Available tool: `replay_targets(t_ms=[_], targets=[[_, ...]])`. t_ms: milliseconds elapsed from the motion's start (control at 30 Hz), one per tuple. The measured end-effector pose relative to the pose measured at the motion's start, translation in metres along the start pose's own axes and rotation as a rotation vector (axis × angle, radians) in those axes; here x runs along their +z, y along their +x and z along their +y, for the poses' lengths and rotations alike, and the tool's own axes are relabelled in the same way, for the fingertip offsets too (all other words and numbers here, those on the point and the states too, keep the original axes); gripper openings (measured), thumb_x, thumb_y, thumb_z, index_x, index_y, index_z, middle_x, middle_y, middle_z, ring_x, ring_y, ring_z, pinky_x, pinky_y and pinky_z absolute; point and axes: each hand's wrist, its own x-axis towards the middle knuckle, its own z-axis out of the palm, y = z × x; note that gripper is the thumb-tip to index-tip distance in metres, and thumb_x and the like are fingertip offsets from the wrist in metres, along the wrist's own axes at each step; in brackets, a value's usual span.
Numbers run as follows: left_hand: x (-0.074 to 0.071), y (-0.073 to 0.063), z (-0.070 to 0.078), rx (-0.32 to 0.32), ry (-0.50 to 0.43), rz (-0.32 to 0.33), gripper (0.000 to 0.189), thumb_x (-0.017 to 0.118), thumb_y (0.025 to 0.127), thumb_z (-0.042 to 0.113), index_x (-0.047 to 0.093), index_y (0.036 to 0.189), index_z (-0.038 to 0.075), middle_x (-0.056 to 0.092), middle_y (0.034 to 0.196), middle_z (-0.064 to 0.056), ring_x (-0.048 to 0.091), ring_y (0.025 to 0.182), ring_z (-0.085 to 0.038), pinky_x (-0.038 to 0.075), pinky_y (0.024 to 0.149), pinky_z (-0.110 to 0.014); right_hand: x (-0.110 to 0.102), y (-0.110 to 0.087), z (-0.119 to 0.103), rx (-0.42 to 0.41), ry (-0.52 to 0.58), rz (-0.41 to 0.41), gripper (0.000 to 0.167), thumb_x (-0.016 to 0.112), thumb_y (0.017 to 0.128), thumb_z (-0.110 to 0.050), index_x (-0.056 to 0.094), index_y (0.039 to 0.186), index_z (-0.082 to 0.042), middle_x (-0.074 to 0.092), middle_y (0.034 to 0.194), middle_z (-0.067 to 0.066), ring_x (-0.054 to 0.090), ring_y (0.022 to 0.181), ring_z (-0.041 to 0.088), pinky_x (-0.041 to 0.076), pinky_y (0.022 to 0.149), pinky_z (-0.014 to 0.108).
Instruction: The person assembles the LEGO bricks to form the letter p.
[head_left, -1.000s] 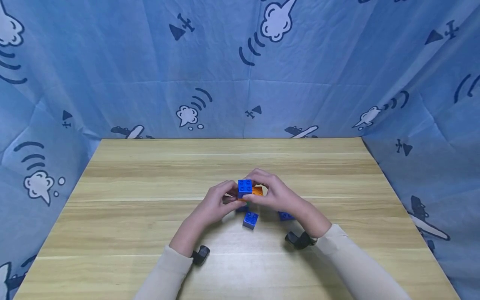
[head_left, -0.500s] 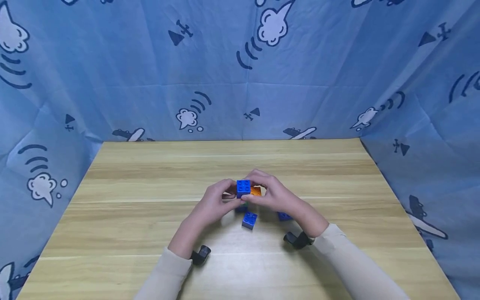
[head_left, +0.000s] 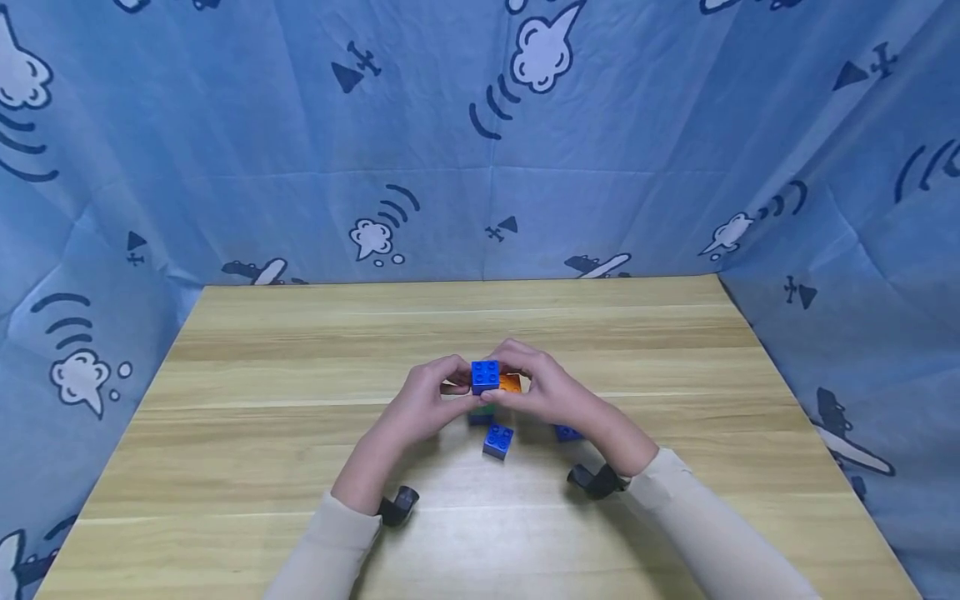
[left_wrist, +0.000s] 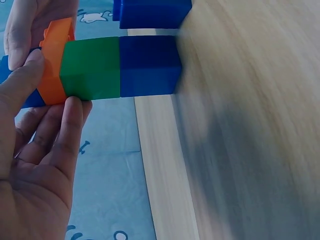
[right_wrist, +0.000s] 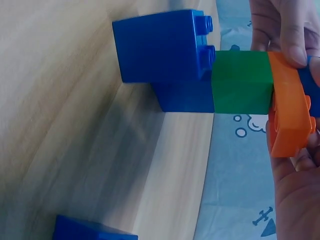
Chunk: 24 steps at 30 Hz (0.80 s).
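Note:
Between both hands stands an upright stack of toy building bricks. At its bottom is a blue brick, then a green brick, then a flatter orange brick that juts out to the right. A blue brick with studs facing up sits on top. My left hand holds the stack at the orange brick, its thumb and fingers on opposite sides. From the right, my right hand pinches the top blue brick, thumb on the near side. Its far fingertips are partly hidden.
A loose blue brick lies studs up just in front of the stack. Another blue brick lies to the right, partly covered by the right forearm. The wooden table meets blue patterned cloth at the back and sides.
Both hands keep their hold on the stack and barely move. Slightly more of the green brick shows below the left thumb. The head view has shifted a little.

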Motion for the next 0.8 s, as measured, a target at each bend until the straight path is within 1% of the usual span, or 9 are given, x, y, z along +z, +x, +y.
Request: replay_targets(t_ms=[133,200,267,333,433,500,600,700,800], targets=[[0.0,0.0,-0.001,0.007,-0.011,-0.007,0.022,0.081,0.092,0.015,0.069,0.107,0.004,0.076,0.11,-0.012,0.075,0.104,-0.025,0.066,0.095,-0.034,0.001,-0.001,-0.001,0.026,0.002,0.016,0.032,0.082,0.092,-0.018,0.072,0.122,-0.012,0.068,0.116,0.003,0.059,0.097,0.017,0.055,0.078,0.023],[0.001,0.0,-0.001,0.008,-0.018,-0.007,0.022,0.081,0.092,0.014,0.068,0.107,0.005,0.076,0.11,-0.012,0.075,0.104,-0.025,0.066,0.095,-0.033,0.002,-0.002,-0.001,0.035,0.007,0.023,0.032,0.082,0.092,-0.019,0.073,0.122,-0.013,0.068,0.117,0.003,0.06,0.098,0.018,0.056,0.079,0.026],[0.001,0.0,-0.001,0.003,-0.025,-0.007,0.022,0.081,0.092,0.013,0.068,0.107,0.005,0.076,0.11,-0.012,0.074,0.104,-0.025,0.066,0.095,-0.032,0.002,-0.005,0.001,0.05,0.024,0.021,0.033,0.082,0.092,-0.019,0.072,0.122,-0.013,0.068,0.119,0.004,0.062,0.104,0.019,0.06,0.089,0.032],[0.001,0.0,-0.001,-0.002,-0.035,-0.009,0.022,0.082,0.091,0.013,0.068,0.107,0.005,0.076,0.11,-0.012,0.074,0.104,-0.025,0.066,0.095,-0.031,0.002,-0.009,0.005,0.083,0.048,0.015,0.035,0.082,0.092,-0.02,0.07,0.125,-0.013,0.066,0.123,0.004,0.064,0.113,0.022,0.06,0.102,0.04],[0.0,-0.001,-0.001,-0.014,-0.043,-0.011,0.023,0.082,0.091,0.013,0.068,0.108,0.006,0.076,0.111,-0.011,0.074,0.105,-0.025,0.066,0.095,-0.031,0.0,-0.017,0.013,0.152,0.086,0.006,0.043,0.081,0.093,-0.02,0.066,0.132,-0.01,0.064,0.131,0.008,0.062,0.128,0.029,0.052,0.117,0.054],[0.0,-0.001,-0.001,-0.019,-0.043,-0.012,0.024,0.083,0.091,0.015,0.068,0.109,0.007,0.076,0.111,-0.011,0.073,0.105,-0.024,0.066,0.095,-0.031,-0.001,-0.025,0.018,0.197,0.091,-0.005,0.049,0.081,0.093,-0.02,0.062,0.137,-0.009,0.062,0.136,0.009,0.06,0.132,0.033,0.05,0.119,0.057],[0.0,-0.002,0.0,-0.03,-0.039,-0.012,0.024,0.083,0.091,0.016,0.068,0.109,0.008,0.076,0.111,-0.009,0.073,0.104,-0.023,0.066,0.095,-0.031,-0.004,-0.035,0.023,0.229,0.061,-0.041,0.055,0.081,0.093,-0.024,0.06,0.14,-0.007,0.062,0.137,0.011,0.06,0.134,0.036,0.049,0.119,0.058],[0.0,-0.002,0.0,-0.036,-0.043,-0.014,0.025,0.083,0.091,0.015,0.068,0.11,0.008,0.076,0.112,-0.009,0.073,0.105,-0.023,0.066,0.096,-0.031,-0.003,-0.043,0.023,0.237,0.008,-0.079,0.058,0.082,0.091,-0.033,0.06,0.139,-0.009,0.065,0.135,0.009,0.061,0.133,0.034,0.05,0.118,0.056],[0.001,-0.001,-0.001,-0.026,-0.051,-0.015,0.025,0.082,0.091,0.014,0.068,0.11,0.007,0.076,0.112,-0.011,0.074,0.105,-0.024,0.066,0.096,-0.031,0.002,-0.049,0.021,0.229,-0.041,-0.1,0.06,0.083,0.09,-0.04,0.061,0.138,-0.01,0.066,0.133,0.007,0.062,0.129,0.029,0.052,0.116,0.056]])
